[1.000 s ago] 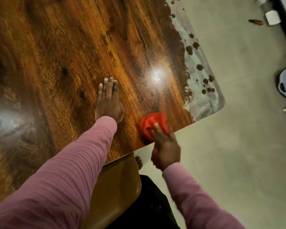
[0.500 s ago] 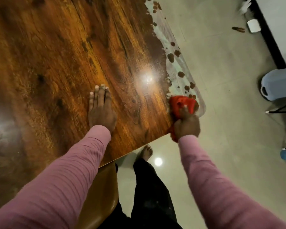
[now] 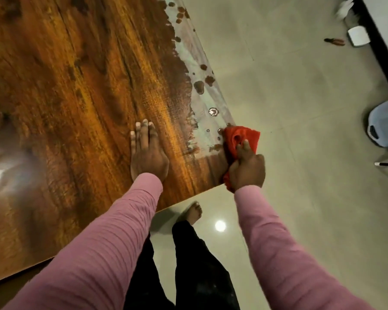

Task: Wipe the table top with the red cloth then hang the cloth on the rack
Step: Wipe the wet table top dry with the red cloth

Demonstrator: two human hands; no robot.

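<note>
The right hand (image 3: 246,170) grips the bunched red cloth (image 3: 241,138) at the table's (image 3: 76,90) near right corner, and the left hand (image 3: 147,156) lies flat and empty. The wiping looks half done, with spots left along the right edge. No rack shows, so the hanging is not yet done.

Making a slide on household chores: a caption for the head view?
Right hand wipes the table corner with a red cloth; left hand rests flat.

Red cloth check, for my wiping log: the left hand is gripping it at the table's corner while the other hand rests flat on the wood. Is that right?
Not quite. In the head view it is the right hand that grips the red cloth at the corner of the table; the left hand is the one resting flat on the wood.
</note>
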